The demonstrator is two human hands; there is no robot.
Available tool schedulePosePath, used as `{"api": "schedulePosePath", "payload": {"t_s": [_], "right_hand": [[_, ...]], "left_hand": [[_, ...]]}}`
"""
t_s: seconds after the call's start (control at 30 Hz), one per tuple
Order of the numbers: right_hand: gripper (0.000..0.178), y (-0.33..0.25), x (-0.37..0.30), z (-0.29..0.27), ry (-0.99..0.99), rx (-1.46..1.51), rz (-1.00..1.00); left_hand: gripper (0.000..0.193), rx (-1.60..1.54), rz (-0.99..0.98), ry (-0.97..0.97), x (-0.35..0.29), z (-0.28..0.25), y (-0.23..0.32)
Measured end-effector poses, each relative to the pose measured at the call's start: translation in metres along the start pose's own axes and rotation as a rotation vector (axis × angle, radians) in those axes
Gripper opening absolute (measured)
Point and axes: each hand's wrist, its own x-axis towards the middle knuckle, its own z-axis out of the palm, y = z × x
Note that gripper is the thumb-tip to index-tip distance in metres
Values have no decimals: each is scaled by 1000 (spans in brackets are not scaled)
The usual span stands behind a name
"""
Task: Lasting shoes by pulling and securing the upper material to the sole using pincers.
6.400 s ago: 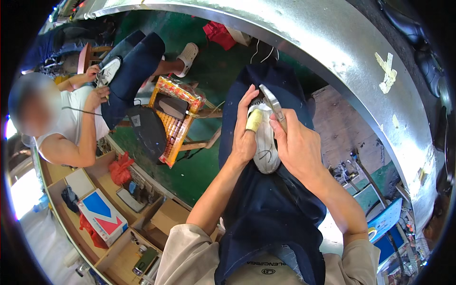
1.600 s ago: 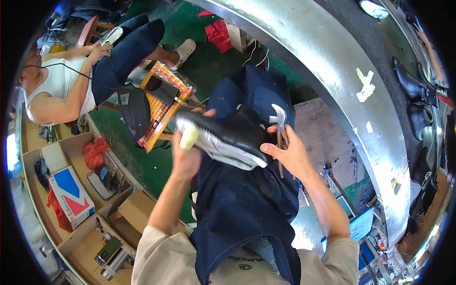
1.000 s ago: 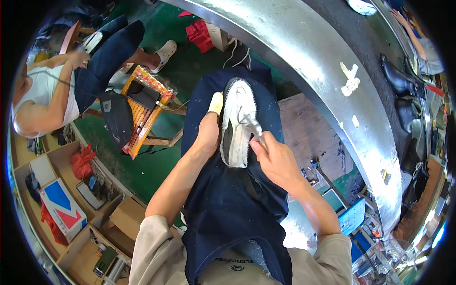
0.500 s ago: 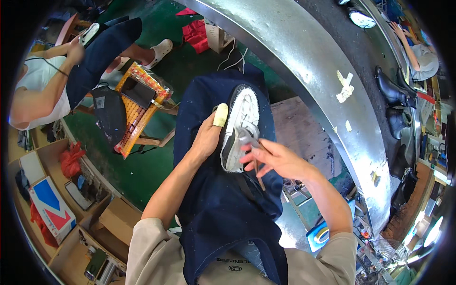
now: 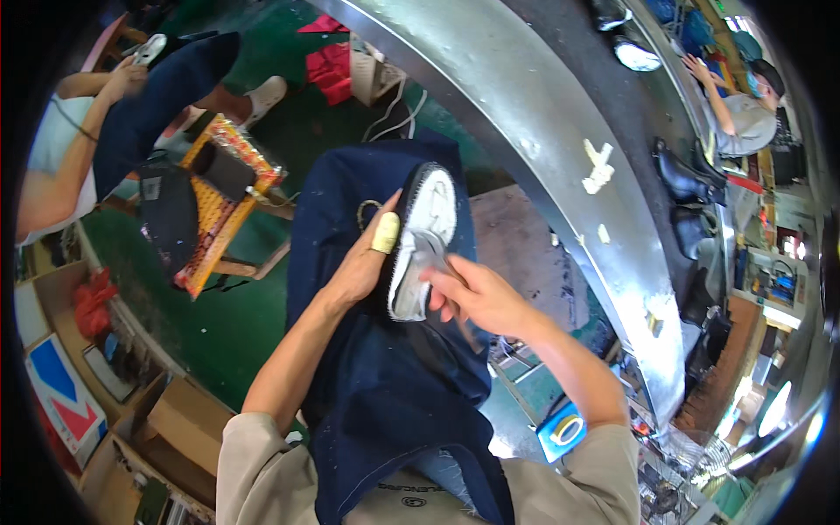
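A shoe (image 5: pixel 437 203), sole side up with a white underside and dark edge, lies along my lap on the dark blue apron (image 5: pixel 328 206). My left hand (image 5: pixel 357 267) grips its left side; the thumb wears a yellow cover (image 5: pixel 384 234), and the other fingers are partly hidden. My right hand (image 5: pixel 477 293) is closed round a grey metal hand tool (image 5: pixel 427 251), pincers-like but blurred. Its head is over the middle of the white underside; whether it touches, I cannot tell. A thin brownish handle end shows below my right fingers.
A curved metal bench edge (image 5: pixel 542 114) runs along the right, with dark boots (image 5: pixel 687 179) beyond it. At left, a yellow-slatted stool (image 5: pixel 210 206) holds a dark bag (image 5: pixel 166 210). A seated co-worker (image 5: pixel 66 166) is past it; open boxes (image 5: pixel 188 420) lie lower left.
The whole view has shifted, so the scene sits further left. My right hand and the tool have turned slightly and come closer in over the shoe. My left hand keeps its hold.
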Motion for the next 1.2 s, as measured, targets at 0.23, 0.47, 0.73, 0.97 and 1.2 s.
{"api": "schedulePosePath", "payload": {"t_s": [0.23, 0.47, 0.73, 0.97, 1.2], "right_hand": [[22, 10, 4, -9, 418, -975, -505], [26, -29, 5, -11, 141, -1377, -388], [31, 6, 26, -3, 301, -1065, -337], [36, 13, 35, 19, 432, -649, -378], [35, -12, 27, 3, 119, -137, -36]], "left_hand": [[64, 63, 39, -31, 2, -4, -7], [61, 198, 57, 1, -8, -6, -15], [83, -213, -175, -81, -1, -17, -4], [90, 224, -187, 109, -12, -16, -8], [80, 310, -67, 197, -24, -5, -7]]}}
